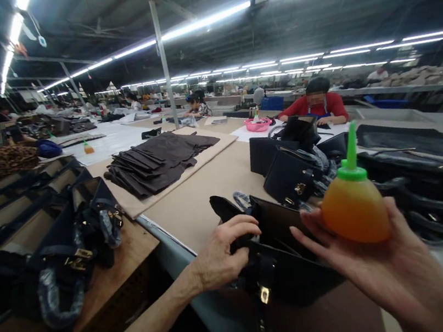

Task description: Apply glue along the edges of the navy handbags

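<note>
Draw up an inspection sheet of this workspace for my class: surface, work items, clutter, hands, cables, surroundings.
Surface: tan-topped table.
Work items: open dark bag with gold-coloured clasp; orange squeeze bottle, green nozzle.
Clutter: stacked dark pieces; row of bags at left; more bags beyond.
Hands: left hand holds the dark bag's edge; right hand holds the bottle.
Cables: nothing seen near the hands.
Surroundings: person in red across the table; strip lights overhead.

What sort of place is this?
Probably a handbag factory floor: rows of dark, gold-clasped handbags, a fanned stack of dark brown, leather-like pieces, and a round orange bottle with green nozzle in your right hand.
</note>
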{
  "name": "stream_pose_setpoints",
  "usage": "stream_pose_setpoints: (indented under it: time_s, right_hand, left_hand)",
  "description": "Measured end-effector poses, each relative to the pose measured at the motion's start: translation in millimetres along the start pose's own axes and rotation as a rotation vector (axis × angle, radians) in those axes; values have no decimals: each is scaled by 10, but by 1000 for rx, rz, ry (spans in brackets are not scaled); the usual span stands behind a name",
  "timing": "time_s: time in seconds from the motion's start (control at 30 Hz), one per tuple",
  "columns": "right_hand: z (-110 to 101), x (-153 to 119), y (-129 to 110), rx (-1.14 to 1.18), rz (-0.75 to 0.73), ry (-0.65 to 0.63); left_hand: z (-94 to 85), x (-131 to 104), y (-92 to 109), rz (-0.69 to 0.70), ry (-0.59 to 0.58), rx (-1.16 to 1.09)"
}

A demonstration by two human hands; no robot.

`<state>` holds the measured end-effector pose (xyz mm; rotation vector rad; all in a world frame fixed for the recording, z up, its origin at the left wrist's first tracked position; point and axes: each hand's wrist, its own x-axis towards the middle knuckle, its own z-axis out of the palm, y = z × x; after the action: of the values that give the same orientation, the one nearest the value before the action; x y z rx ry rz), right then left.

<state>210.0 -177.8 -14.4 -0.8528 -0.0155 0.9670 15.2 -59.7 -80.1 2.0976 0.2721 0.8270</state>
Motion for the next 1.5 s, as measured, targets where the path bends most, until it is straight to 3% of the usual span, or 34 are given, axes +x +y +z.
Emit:
stream_pose_setpoints:
  time_s: [0.13, 0.23, 0.37, 0.53, 0.63, 0.77, 0.87, 0.97, 1.1, 1.17, 1.23, 1.33, 1.5]
  right_hand:
    - [30, 3, 44, -4, -22, -35]
    - [35, 6, 51, 0, -13, -38]
    - [8, 20, 26, 29, -9, -25]
    - [-7, 50, 2, 47, -28, -59]
    - [-15, 63, 10, 57, -33, -92]
    - [-18, 69, 17, 59, -49, -72]
    - [-8, 69, 3, 54, -52, -47]
    - [8, 70, -22, 54, -50, -39]
    - [26, 72, -48, 62, -32, 13]
    - [20, 76, -48, 63, -27, 27]
    - [4, 84, -38, 65, -26, 22]
    - [-13, 89, -16, 58, -29, -14]
    - [16, 59, -13, 39, -26, 19]
  left_hand:
    - [-73, -13, 53, -76, 88, 38]
    - [-114, 145, 156, 8, 16, 343]
    - [-113, 488, 265, 44, -247, 831]
    - [-40, 924, 324, -43, -657, 887]
    - [48, 1098, 398, -198, -882, 1007]
    - [155, 1220, 498, -290, -982, 1126]
    - [141, 1241, 448, -319, -951, 1081]
    - [10, 1159, 310, -297, -754, 851]
    - [-211, 859, 151, -320, -338, 427]
    - [-261, 684, 87, -349, -63, 358]
    - [-253, 554, 28, -410, 111, 409]
    - [-174, 521, -10, -491, 128, 644]
    - [-6, 876, 133, -511, -134, 999]
